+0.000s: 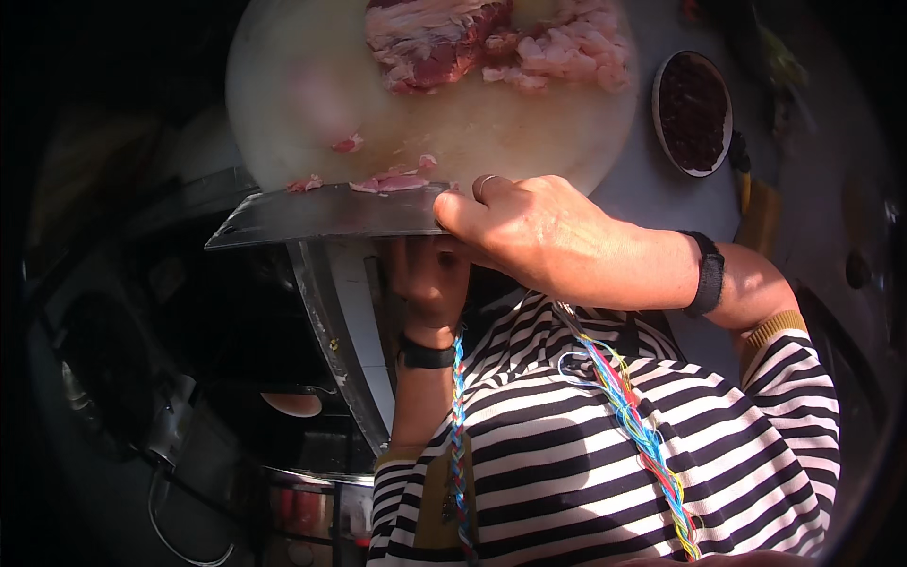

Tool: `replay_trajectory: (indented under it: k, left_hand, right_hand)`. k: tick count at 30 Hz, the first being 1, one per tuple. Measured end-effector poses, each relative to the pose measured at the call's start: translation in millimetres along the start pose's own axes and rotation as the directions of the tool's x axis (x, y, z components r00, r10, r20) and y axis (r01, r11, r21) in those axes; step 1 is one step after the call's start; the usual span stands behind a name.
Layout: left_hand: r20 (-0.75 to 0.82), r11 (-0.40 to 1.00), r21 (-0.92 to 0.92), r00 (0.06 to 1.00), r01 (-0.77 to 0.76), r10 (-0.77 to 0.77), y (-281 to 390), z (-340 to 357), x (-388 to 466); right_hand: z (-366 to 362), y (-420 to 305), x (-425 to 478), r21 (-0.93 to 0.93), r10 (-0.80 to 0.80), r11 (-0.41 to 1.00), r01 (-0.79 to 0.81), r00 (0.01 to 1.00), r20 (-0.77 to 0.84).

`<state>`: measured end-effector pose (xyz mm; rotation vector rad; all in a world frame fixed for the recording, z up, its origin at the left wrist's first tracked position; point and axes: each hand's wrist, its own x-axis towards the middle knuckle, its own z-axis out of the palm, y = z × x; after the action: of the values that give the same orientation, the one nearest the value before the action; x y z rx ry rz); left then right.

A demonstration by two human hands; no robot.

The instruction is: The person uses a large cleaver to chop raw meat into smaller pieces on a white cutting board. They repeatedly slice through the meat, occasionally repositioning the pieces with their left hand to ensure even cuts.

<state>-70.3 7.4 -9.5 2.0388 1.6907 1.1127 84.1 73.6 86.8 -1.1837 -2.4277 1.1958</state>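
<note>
My right hand (545, 223), wearing a ring and a dark wristband, grips a broad cleaver (333, 212) at its right end; the handle is hidden inside the grip. The blade lies along the near edge of a round cutting board (283, 106). Just beyond the blade rest thin meat scraps (397, 179), with a small red piece (347, 144) a little farther in. In shadow below the blade is my left hand (429, 283); its fingertips are hidden, and whether they hold anything is unclear. A red meat slab (439, 46) and pale fatty pieces (570, 53) sit on the far side.
Right of the board, an oval white-rimmed bowl (694, 113) of dark red contents stands on the grey countertop (638, 202). A yellow-and-black handled object (742, 173) lies beside it. A dark open space with a metal edge (333, 340) is at lower left. Braided colourful cords (631, 418) hang down my front.
</note>
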Motion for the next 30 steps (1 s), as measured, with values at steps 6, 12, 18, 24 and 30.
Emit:
replay_trajectory:
  k: [6, 12, 18, 24, 30]
  left_hand:
    - [-0.074, 0.995, -0.099, 0.997, 0.014, -0.022, 0, 3, -5]
    - [0.009, 0.991, 0.085, 0.994, -0.108, 0.107, -3, -7, -6]
    - [0.120, 0.998, 0.054, 0.992, 0.019, -0.026, -17, -5, -49]
    - [0.116, 1.000, 0.030, 0.993, -0.005, 0.001, -20, -1, -47]
    - [0.176, 0.998, -0.023, 0.983, 0.055, -0.050, -17, -6, -41]
  right_hand:
    - [-28, 51, -3, 0.067, -0.136, 0.987, 0.148, 0.978, -0.156]
    - [-30, 8, -47, -0.134, 0.032, 0.990, -0.040, 0.997, -0.064]
    - [-25, -1, -88, -0.100, 0.027, 0.995, -0.028, 1.000, -0.012]
    - [-32, -4, -101, -0.091, 0.156, 0.985, -0.149, 0.986, 0.063]
    - [-27, -1, -80, -0.122, 0.112, 0.987, -0.105, 0.992, 0.053]
